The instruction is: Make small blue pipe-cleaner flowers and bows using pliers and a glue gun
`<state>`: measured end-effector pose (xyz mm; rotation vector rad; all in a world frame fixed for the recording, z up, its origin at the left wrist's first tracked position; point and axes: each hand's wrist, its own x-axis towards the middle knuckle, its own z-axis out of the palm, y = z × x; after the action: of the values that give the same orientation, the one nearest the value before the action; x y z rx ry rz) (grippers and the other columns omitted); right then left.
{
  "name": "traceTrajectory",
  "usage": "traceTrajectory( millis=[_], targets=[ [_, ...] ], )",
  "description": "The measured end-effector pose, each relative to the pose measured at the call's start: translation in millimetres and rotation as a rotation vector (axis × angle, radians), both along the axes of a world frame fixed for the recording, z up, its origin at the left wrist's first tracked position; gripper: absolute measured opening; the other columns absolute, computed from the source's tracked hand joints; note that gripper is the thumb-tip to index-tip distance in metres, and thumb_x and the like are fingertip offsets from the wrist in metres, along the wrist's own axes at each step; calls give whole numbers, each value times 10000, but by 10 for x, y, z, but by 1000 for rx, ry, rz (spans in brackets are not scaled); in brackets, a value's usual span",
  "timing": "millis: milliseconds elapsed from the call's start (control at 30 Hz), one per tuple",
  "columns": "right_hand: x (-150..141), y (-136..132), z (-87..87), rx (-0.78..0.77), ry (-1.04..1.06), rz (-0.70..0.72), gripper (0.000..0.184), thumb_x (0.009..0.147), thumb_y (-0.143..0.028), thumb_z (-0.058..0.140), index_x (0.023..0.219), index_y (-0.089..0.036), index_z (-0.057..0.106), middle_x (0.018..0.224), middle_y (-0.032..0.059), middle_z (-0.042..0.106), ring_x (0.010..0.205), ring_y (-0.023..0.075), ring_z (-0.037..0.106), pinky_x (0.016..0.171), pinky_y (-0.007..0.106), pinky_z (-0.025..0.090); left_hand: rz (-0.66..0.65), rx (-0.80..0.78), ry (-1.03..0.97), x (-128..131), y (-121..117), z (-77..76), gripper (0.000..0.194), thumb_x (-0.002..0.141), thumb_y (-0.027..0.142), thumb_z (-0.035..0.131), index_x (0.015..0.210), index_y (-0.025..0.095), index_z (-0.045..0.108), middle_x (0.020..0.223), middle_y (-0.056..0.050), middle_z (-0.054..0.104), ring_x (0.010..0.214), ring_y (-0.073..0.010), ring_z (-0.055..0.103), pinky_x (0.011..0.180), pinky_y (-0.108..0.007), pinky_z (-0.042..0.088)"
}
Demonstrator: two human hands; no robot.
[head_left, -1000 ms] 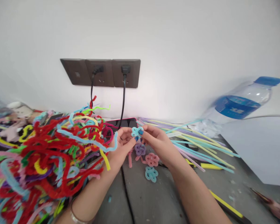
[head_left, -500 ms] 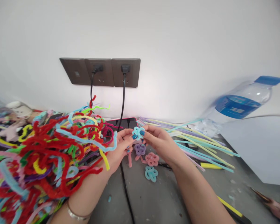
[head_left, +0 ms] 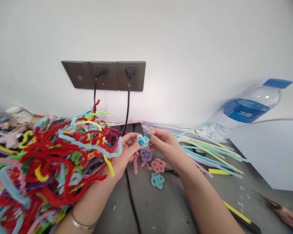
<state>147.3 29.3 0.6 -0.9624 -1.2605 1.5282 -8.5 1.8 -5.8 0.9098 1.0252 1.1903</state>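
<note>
Between my two hands is a light blue pipe-cleaner flower with looped petals. My left hand pinches its left side with the thumb on top. My right hand grips the upper right edge between thumb and forefinger. Below them on the table lie a purple pipe-cleaner flower, a pink pipe-cleaner flower and a turquoise pipe-cleaner flower. A short pink pipe-cleaner piece hangs or lies just under my left fingers; which, I cannot tell.
A big tangle of coloured pipe cleaners covers the left side. Straight pastel pipe cleaners spread at right, near a leaning water bottle and white sheet. A black cable crosses the table. Pointed pliers-like tips show at right.
The blue flower has tilted flatter and dipped slightly to the left in my fingers. My right thumb has shifted to its upper edge. The view has moved a little.
</note>
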Motion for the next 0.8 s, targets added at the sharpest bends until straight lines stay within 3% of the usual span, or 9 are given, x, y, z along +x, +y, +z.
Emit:
traceTrajectory(
  millis=[200, 333, 400, 500, 600, 733, 800],
  targets=[
    [4, 29, -11, -21, 47, -90, 362, 748, -542, 683, 736, -183, 639, 682, -2, 601, 587, 120, 532, 547, 248, 402, 59, 71, 86, 19, 10, -37, 334, 670, 293, 781, 945, 168, 639, 849, -20, 642, 647, -101, 564, 524, -185, 453],
    [22, 48, -17, -24, 59, -217, 436, 730, -616, 666, 755, -181, 659, 694, 1, 579, 571, 118, 520, 520, 251, 372, 161, 321, 244, 8, 8, -83, 114, 717, 189, 694, 814, 181, 635, 900, -33, 629, 832, -153, 617, 666, -229, 509],
    [19, 39, -7, -44, 54, -189, 452, 726, -629, 668, 761, -179, 662, 666, -11, 552, 551, 113, 505, 516, 254, 375, 206, 508, 360, -10, -7, -97, 34, 754, 151, 639, 763, 183, 639, 978, -48, 603, 938, -175, 609, 725, -250, 514],
    [-1, 3, 24, -47, 40, -17, 410, 732, -587, 699, 740, -181, 646, 636, -25, 542, 547, 114, 499, 535, 259, 401, 215, 689, 535, -28, -45, -88, 108, 814, 127, 584, 768, 197, 651, 1024, -55, 569, 991, -186, 589, 770, -272, 509],
    [-14, -26, 48, -6, 42, 75, 332, 739, -499, 739, 722, -185, 634, 626, -33, 549, 548, 106, 485, 539, 247, 400, 216, 677, 569, -13, -81, -49, 133, 847, 124, 553, 795, 208, 642, 1003, -54, 580, 962, -184, 591, 781, -272, 497],
    [-5, -15, 40, 19, 56, -25, 284, 741, -445, 746, 739, -186, 628, 624, -30, 561, 538, 101, 472, 517, 236, 386, 299, 468, 365, 35, -85, 3, 94, 836, 168, 588, 911, 213, 622, 938, -40, 632, 876, -166, 617, 762, -248, 499],
    [-1, -1, 31, 39, 48, -85, 280, 736, -437, 745, 730, -185, 622, 630, -29, 558, 536, 99, 464, 510, 234, 392, 276, 336, 261, 52, -69, 12, 123, 830, 241, 620, 949, 208, 619, 881, -28, 645, 760, -149, 621, 690, -239, 510]
  ],
)
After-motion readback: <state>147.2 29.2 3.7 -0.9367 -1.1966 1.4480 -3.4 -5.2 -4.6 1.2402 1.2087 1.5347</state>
